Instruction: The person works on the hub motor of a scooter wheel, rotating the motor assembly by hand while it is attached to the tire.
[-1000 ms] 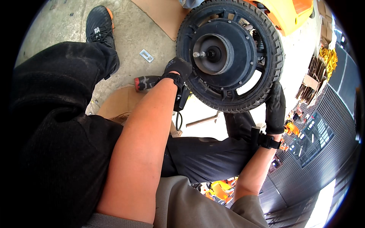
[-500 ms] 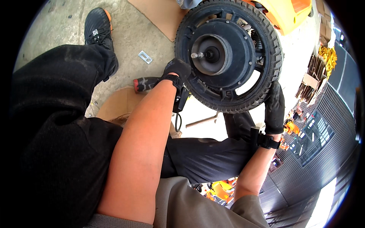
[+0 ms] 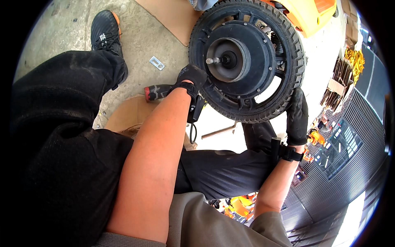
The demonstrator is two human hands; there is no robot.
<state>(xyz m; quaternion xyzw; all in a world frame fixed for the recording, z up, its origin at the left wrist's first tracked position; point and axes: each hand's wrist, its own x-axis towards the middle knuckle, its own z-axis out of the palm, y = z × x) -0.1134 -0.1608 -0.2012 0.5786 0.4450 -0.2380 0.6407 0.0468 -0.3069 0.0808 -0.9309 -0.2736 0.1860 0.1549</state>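
Observation:
A black wheel (image 3: pixel 251 105) with a chunky-treaded tyre and a large round hub (image 3: pixel 263 61) is in front of me. From the hub's centre sticks out a metal axle (image 3: pixel 213 61). My left hand (image 3: pixel 192 77), in a black glove, grips the tyre's lower left edge; its fingertips are partly hidden against the rim. On the tyre's lower right side, my right hand (image 3: pixel 297 116), also gloved, is closed against the tread with some fingers hidden behind it. Just left of my left hand lies a dark power tool (image 3: pixel 158 92) with a red end, partly covered by my wrist.
A slotted metal plate (image 3: pixel 156 63) lies on the concrete floor (image 3: pixel 74 33). Cardboard sheets (image 3: pixel 168 16) spread beside the wheel. A yellow-orange vehicle body (image 3: pixel 308 14) stands behind it. Stacked cardboard (image 3: pixel 337 86) is at the far right. My legs (image 3: pixel 222 168) flank the work.

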